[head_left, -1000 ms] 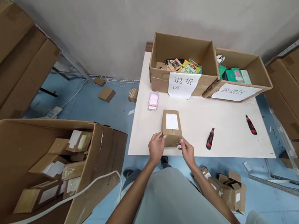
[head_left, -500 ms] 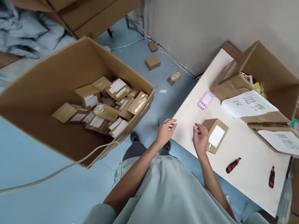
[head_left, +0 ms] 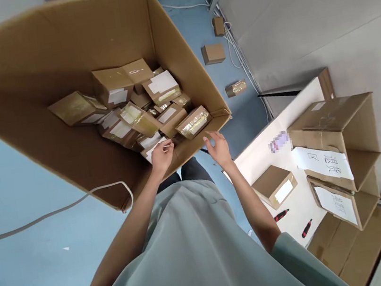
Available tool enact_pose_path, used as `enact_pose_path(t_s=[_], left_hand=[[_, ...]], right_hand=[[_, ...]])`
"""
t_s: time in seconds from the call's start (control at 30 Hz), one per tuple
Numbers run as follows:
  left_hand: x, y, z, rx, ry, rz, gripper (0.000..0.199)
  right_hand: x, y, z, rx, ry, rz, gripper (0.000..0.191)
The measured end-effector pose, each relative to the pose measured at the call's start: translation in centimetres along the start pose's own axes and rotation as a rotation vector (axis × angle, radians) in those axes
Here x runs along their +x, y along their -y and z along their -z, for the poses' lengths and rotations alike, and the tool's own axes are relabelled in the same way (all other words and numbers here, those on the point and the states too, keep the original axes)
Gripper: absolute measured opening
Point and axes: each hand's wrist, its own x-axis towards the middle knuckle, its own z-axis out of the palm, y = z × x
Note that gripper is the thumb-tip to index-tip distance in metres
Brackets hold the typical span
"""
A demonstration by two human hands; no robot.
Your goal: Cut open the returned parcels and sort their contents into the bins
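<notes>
A large open carton [head_left: 53, 39] stands in front of me on the left, with several small taped boxes inside. My left hand [head_left: 163, 158] is over its near edge, fingers apart and holding nothing, beside a box with a white label [head_left: 149, 153]. My right hand [head_left: 218, 148] hangs open at the carton's near right corner, close to a taped box [head_left: 193, 122]. To the right, a brown box with a white label [head_left: 275, 186] rests on the white table [head_left: 292, 104].
Two red and black cutters [head_left: 282, 215] lie on the table near a blurred purple item [head_left: 279, 141]. Two open cartons with paper signs [head_left: 326, 163] stand at its far side. Small boxes [head_left: 213, 54] lie on the floor. A cable [head_left: 54, 212] crosses at left.
My view has turned toward the large carton. Both hands have moved left, away from the table: the left over the carton's edge, the right off the labelled box's side.
</notes>
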Motion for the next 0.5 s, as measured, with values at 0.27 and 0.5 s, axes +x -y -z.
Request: enact_pose_path(t_s=[0.27, 0.5], left_hand=[[5.3, 1.9, -1.2, 0.024, -0.021, 0.147, 0.024], [11.3, 4.3, -0.6, -0.005, -0.094, 0.246, 0.027]], right_hand=[[11.7, 0.3, -3.1, -0.060, 0.250, -0.020, 0.039], [22.9, -0.7, -8.7, -0.098, 0.431, -0.119, 0.042]])
